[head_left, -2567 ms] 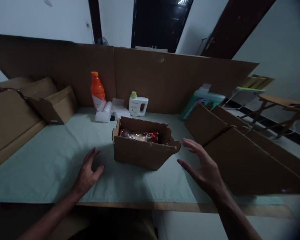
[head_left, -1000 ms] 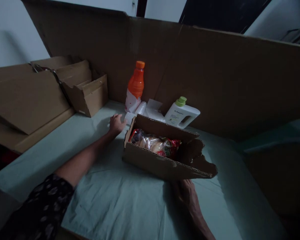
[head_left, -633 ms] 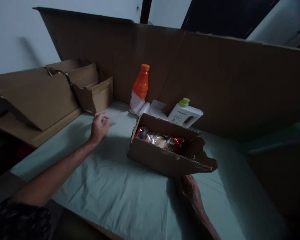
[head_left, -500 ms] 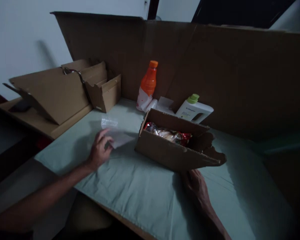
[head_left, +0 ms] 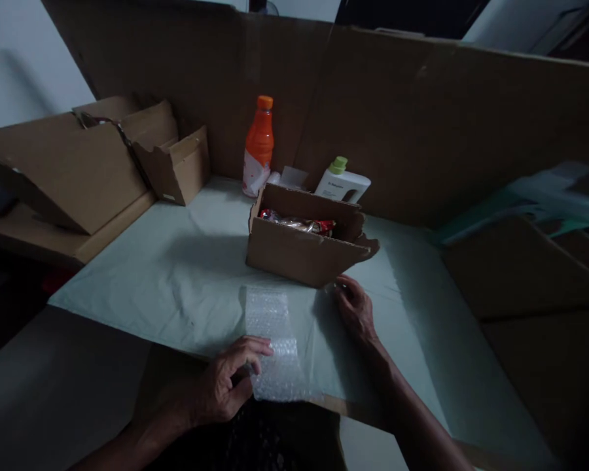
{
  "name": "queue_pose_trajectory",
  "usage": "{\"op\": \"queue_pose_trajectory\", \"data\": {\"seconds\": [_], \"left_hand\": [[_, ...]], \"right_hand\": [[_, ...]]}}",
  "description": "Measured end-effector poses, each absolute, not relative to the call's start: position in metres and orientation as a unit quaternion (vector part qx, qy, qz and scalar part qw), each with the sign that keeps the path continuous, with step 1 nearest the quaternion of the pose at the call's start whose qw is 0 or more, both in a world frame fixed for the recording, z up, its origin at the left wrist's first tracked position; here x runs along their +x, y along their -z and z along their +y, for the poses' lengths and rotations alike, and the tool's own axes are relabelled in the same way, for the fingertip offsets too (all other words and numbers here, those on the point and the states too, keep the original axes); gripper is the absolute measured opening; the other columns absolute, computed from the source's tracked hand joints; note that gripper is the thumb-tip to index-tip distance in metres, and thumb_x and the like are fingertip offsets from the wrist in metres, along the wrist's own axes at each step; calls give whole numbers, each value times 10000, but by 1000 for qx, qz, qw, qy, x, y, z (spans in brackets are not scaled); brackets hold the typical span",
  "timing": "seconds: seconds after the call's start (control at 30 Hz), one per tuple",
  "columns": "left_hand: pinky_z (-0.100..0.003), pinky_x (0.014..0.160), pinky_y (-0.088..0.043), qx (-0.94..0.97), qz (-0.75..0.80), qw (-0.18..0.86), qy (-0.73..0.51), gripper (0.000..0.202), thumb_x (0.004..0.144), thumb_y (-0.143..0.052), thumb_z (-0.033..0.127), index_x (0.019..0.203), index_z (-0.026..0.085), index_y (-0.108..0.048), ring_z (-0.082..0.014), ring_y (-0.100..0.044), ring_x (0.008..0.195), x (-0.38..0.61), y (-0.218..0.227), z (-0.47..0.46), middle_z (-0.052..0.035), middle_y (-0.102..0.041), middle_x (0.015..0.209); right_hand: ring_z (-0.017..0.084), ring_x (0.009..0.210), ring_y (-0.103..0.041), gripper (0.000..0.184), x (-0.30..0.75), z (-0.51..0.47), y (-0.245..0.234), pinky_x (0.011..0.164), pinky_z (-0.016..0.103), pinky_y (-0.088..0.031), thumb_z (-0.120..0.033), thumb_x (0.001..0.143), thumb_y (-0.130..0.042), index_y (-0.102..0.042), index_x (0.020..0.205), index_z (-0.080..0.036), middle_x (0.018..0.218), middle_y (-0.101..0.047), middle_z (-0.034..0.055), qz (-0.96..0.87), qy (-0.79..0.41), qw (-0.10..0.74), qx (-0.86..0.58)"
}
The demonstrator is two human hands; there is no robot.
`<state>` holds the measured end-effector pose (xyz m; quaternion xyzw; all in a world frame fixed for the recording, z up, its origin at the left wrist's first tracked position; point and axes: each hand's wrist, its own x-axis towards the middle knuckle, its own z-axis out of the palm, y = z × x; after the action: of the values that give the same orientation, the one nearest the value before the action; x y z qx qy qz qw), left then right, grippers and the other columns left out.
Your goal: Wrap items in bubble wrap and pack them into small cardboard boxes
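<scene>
A strip of clear bubble wrap (head_left: 275, 327) lies over the front of the cloth, its near end hanging at the table edge. My left hand (head_left: 233, 376) pinches the strip's left side between thumb and fingers. Just beyond it stands an open cardboard box (head_left: 294, 252) with torn flaps at its right end. Inside the box are shiny red and clear plastic packets (head_left: 299, 224), partly hidden by the front wall. My right hand (head_left: 356, 307) rests on the cloth by the box's lower right corner, fingers loosely bent and apart; whether they touch the box is unclear.
Behind the box stand an orange bottle (head_left: 259, 147) and a white jug with a green cap (head_left: 341, 183). Cardboard organisers (head_left: 171, 163) sit at the left. A tall cardboard panel (head_left: 397, 118) closes the back. Cardboard with pale green plastic (head_left: 525, 203) is at the right.
My left hand has brought the bubble wrap from the left of the box to the table's front edge. The right hand stays near the box's lower right corner. The view has shifted right.
</scene>
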<state>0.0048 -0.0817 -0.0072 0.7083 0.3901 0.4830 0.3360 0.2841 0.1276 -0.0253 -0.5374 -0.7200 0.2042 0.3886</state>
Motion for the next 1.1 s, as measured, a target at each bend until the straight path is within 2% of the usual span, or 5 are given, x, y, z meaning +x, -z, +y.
{"op": "queue_pose_trajectory", "data": {"seconds": [0.23,0.4,0.73,0.93,1.1], "left_hand": [[-579,1161,-364,750,444,265,-412,66,878,-602,178,922,228,-608,-288,-618,1260,-7,12,-84,-85,-752,1081],[-370,881,-566,697,557,197,-407,109,914,-574,198,819,215,-624,-209,-703,926,-9,11,-79,-57,-737,897],[-379,812,-550,705,606,83,-359,306,913,-610,209,1215,177,-646,-219,-664,804,-7,20,-63,-34,-706,798],[-473,1071,-489,733,555,81,-384,533,881,-687,300,1391,243,-540,-304,-562,1296,-19,8,-80,-135,-608,1376],[-415,925,-539,753,517,125,-387,309,937,-551,145,1215,237,-649,-214,-677,939,-12,10,-79,-49,-743,957]], "right_hand": [[266,1210,-641,311,294,30,9,989,446,-539,-355,915,-601,-680,1187,-227,1308,-686,114,-758,-303,339,-469],[270,1176,-650,472,281,-50,6,970,448,-554,-279,924,-613,-538,1389,-238,1264,-684,125,-786,-271,341,-439],[329,1246,-551,293,216,-46,12,916,485,-467,-234,913,-632,-630,1204,-201,1340,-635,147,-887,-102,264,-364],[233,1074,-633,166,203,-43,16,856,395,-433,-141,980,-537,-673,1038,-216,1120,-743,69,-877,-110,275,-379],[188,756,-642,159,200,-44,8,736,357,-455,-197,1004,-507,-663,1023,-221,852,-728,30,-842,-178,297,-414]]}}
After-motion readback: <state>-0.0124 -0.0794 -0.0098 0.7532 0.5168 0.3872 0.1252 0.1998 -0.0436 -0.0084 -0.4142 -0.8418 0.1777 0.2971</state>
